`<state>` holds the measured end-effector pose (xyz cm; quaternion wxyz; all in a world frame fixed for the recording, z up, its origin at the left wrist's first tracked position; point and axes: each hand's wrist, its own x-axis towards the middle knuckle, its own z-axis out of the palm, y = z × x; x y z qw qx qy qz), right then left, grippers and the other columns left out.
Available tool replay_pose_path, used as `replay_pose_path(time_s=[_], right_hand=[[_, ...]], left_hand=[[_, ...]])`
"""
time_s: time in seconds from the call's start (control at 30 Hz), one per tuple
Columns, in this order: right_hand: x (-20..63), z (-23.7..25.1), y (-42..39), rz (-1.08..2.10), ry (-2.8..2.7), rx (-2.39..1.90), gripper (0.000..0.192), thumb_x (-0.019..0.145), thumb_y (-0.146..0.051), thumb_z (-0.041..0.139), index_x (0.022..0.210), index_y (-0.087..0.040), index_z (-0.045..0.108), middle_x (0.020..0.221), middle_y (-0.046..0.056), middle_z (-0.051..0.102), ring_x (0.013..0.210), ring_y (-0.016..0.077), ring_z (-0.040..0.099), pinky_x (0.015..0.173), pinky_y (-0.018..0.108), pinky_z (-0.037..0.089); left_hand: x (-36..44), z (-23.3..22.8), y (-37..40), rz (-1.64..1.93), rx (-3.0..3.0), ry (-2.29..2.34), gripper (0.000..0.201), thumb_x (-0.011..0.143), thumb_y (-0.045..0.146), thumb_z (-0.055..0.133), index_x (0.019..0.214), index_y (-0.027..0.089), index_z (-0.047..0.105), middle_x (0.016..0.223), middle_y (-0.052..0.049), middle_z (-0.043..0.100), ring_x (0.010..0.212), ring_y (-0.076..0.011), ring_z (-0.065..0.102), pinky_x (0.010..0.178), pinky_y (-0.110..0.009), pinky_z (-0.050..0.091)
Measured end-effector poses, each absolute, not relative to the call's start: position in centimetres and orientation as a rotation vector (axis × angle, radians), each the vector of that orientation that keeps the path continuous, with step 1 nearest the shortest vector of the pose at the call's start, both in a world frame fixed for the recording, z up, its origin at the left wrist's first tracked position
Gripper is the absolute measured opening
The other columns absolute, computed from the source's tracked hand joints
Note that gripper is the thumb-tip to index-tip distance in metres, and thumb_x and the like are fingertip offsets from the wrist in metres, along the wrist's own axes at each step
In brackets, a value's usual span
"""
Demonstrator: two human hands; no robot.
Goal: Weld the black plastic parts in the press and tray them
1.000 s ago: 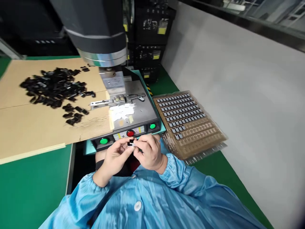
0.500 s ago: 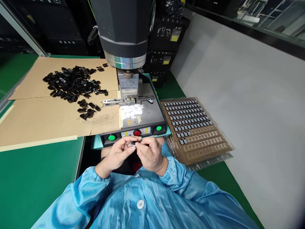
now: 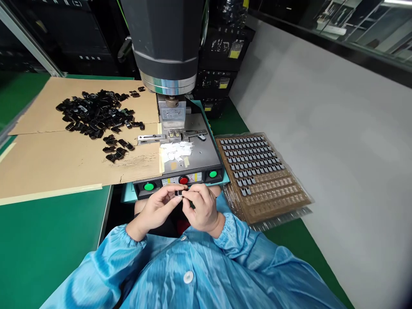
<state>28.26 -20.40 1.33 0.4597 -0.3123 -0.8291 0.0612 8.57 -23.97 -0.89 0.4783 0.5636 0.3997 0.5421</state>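
Both hands meet close to the body, just in front of the machine's control panel (image 3: 180, 182). The left hand (image 3: 156, 210) and the right hand (image 3: 201, 208) each pinch the same small black part (image 3: 178, 193) between thumb and fingertips, so both grips are closed on it. The part sits right between the two hands, in the air, just below the red button (image 3: 183, 180) and apart from the panel. It is too small to make out its shape.

On either side of the red button is a green button, one at the left (image 3: 148, 186) and one at the right (image 3: 213, 174). Behind the panel lies the machine's grey plate (image 3: 202, 152), with a scatter of white bits (image 3: 177, 149) on it. The big dark press head (image 3: 165, 43) hangs above the plate.

To the left, a sheet of cardboard (image 3: 58, 163) covers the green desk (image 3: 41, 240), and a heap of black parts (image 3: 95, 113) lies on its far half, with a few loose ones nearer the plate. To the right of the machine a brown tray (image 3: 283, 195) rests on the desk, its far rows filled with small dark pieces (image 3: 249, 154) and its near rows bare. Blue sleeves (image 3: 244, 240) cover both arms up to the wrists.
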Motion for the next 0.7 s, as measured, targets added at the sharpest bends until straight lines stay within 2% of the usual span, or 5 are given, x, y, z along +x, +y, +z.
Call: replay_pose_path(time_s=[0.17,0.33,0.47,0.7], right_hand=[[28.3,1.7,-20.1,0.265,-2.058,-0.867,0.013,0.099,-0.024,0.063,0.111,-0.022,0.068,0.104,0.007,0.068,0.094,0.0223,0.07,0.083,0.038,0.06],[28.2,1.4,-19.8,0.267,-2.068,-0.912,0.01,0.097,-0.023,0.063,0.106,-0.022,0.068,0.101,0.007,0.069,0.092,0.0221,0.07,0.083,0.037,0.058],[28.2,1.3,-19.7,0.27,-2.06,-0.941,0.008,0.095,-0.022,0.062,0.101,-0.022,0.067,0.098,0.006,0.069,0.09,0.0223,0.069,0.081,0.037,0.056],[28.1,1.0,-19.5,0.27,-2.067,-0.943,0.008,0.095,-0.02,0.059,0.097,-0.022,0.066,0.094,0.006,0.067,0.087,0.0219,0.067,0.076,0.036,0.054]], left_hand=[[8.6,-0.8,-24.1,1.371,1.781,1.209,0.039,0.101,0.023,0.072,0.14,0.028,0.072,0.132,-0.012,0.073,0.119,-0.0263,0.071,0.103,-0.044,0.063],[9.2,-0.4,-24.5,1.404,1.987,1.302,0.055,0.101,0.016,0.071,0.153,0.031,0.063,0.136,-0.012,0.073,0.116,-0.026,0.074,0.098,-0.04,0.065],[9.5,-0.3,-24.8,1.381,2.037,1.38,0.053,0.101,0.018,0.071,0.152,0.03,0.064,0.132,-0.012,0.074,0.11,-0.0253,0.076,0.095,-0.038,0.066],[9.7,0.0,-24.7,1.383,2.108,1.408,0.052,0.101,0.017,0.071,0.151,0.029,0.064,0.129,-0.011,0.075,0.111,-0.0242,0.075,0.097,-0.035,0.065]])
